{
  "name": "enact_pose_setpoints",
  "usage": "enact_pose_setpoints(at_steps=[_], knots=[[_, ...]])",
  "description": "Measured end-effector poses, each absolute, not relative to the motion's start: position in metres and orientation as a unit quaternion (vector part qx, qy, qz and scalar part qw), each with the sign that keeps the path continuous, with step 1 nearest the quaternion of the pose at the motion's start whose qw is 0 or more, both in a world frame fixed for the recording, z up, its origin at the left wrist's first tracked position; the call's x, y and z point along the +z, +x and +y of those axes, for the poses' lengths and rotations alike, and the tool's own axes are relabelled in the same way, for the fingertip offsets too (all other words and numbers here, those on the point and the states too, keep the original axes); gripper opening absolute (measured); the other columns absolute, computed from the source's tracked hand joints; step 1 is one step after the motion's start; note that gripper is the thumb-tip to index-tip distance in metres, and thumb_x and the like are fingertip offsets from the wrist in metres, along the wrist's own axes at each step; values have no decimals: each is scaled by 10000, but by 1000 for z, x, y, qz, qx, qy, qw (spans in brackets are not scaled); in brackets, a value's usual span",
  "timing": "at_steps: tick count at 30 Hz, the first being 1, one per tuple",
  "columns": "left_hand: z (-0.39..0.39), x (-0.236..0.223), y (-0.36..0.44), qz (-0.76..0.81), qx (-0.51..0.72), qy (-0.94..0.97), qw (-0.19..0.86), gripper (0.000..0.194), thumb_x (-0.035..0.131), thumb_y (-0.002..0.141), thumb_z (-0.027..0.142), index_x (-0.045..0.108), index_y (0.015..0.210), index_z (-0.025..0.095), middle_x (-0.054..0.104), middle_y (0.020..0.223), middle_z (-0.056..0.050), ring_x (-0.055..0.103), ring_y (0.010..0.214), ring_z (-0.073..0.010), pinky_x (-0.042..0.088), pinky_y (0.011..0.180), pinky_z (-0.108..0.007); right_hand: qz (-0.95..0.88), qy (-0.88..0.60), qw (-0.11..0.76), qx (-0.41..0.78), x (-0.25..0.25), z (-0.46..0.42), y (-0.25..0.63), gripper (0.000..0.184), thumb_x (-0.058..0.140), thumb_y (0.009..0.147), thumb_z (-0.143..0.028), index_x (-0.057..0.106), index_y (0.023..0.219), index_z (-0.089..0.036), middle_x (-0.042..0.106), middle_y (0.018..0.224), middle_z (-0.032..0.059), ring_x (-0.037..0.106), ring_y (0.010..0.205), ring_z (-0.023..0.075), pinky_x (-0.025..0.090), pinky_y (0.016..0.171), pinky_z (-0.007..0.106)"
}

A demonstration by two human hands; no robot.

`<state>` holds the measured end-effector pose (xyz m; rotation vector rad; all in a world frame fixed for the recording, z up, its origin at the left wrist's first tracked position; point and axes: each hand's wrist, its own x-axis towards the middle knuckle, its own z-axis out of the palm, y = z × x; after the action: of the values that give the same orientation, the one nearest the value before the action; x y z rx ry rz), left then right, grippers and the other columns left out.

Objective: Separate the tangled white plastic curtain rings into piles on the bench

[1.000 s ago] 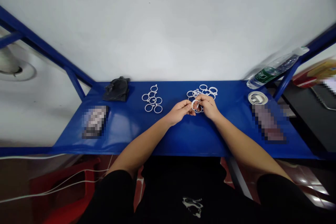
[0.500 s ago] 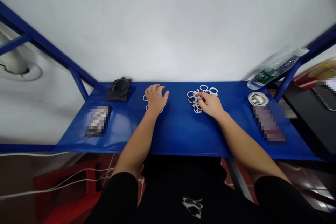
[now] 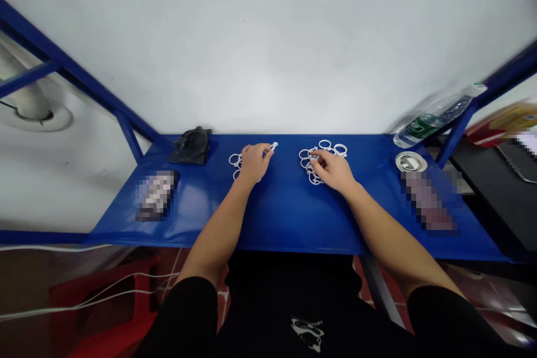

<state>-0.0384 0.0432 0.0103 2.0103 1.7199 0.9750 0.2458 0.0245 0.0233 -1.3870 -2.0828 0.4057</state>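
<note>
My left hand (image 3: 254, 163) is closed, its thumb and fingers pinching a white plastic ring (image 3: 274, 146) seen nearly edge-on beyond the fingertips. Under and beside that hand lies a group of white rings (image 3: 235, 160), partly hidden by it. Over a heap of similar thin white rings (image 3: 315, 179) on the right, my right hand (image 3: 334, 169) has its thumb and index finger curled together on a ring at the heap's left part. Its palm hides some of the rings behind.
The blue tabletop (image 3: 285, 218) carries a crumpled black bag (image 3: 191, 146) and a blurred dark packet (image 3: 157, 196) at left. On the right are a roll of tape (image 3: 411, 162), a blurred flat object (image 3: 430, 201) and a leaning water bottle (image 3: 436, 117). A white wall (image 3: 268, 56) rises behind.
The left hand, spread over its rings before, has closed and now pinches a ring. The right hand stays at the heap with its fingers slightly shifted. The view has tilted a little.
</note>
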Motion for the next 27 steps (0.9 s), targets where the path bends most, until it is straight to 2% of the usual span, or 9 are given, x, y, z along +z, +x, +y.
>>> enact_pose_setpoints(at_steps=[2,3,6,10,15,19,27], knots=[[34,12,-23,509,405,704,284,194,576,1042,387,675,1043,220,781,1185,-81,717,1087,-239,513,1047,-435,-795,-490,308,183,23,22,244,359,572,1002,-389,659,1311,-228,792,902,38,707,694,209,503,690,333],[28,11,-14,476,422,693,341,242,569,1045,436,663,1027,213,792,1100,-77,735,1018,-228,550,953,-391,-803,-470,310,195,23,20,243,354,564,1011,-390,642,1316,-227,790,911,40,703,691,205,501,688,330],[15,8,8,401,425,667,463,339,627,1010,533,638,988,195,792,968,-66,760,935,-213,568,875,-346,-830,-420,305,202,23,17,242,255,510,1034,-367,638,1202,-223,763,870,43,685,696,207,479,677,322],[10,2,21,340,413,625,569,451,656,975,627,602,993,180,797,1002,-90,787,854,-204,592,842,-352,-849,-384,307,193,21,17,242,193,458,1038,-338,619,1042,-231,705,790,31,642,674,205,447,658,312],[12,0,21,323,407,599,609,500,681,948,665,593,974,173,805,1003,-107,791,843,-203,601,828,-350,-858,-349,312,214,20,19,244,202,432,1007,-301,615,960,-231,712,820,38,634,685,199,456,667,312],[11,-3,22,314,386,609,618,492,692,947,651,598,968,168,804,1032,-122,788,858,-203,598,834,-354,-846,-366,306,238,22,17,243,212,413,928,-249,616,869,-231,695,775,33,622,673,193,468,672,311],[7,-9,25,315,369,657,576,373,664,989,542,612,966,173,778,941,-69,749,898,-190,554,845,-337,-836,-368,302,272,25,16,239,236,397,843,-220,621,771,-231,666,726,30,613,661,191,489,684,313]])
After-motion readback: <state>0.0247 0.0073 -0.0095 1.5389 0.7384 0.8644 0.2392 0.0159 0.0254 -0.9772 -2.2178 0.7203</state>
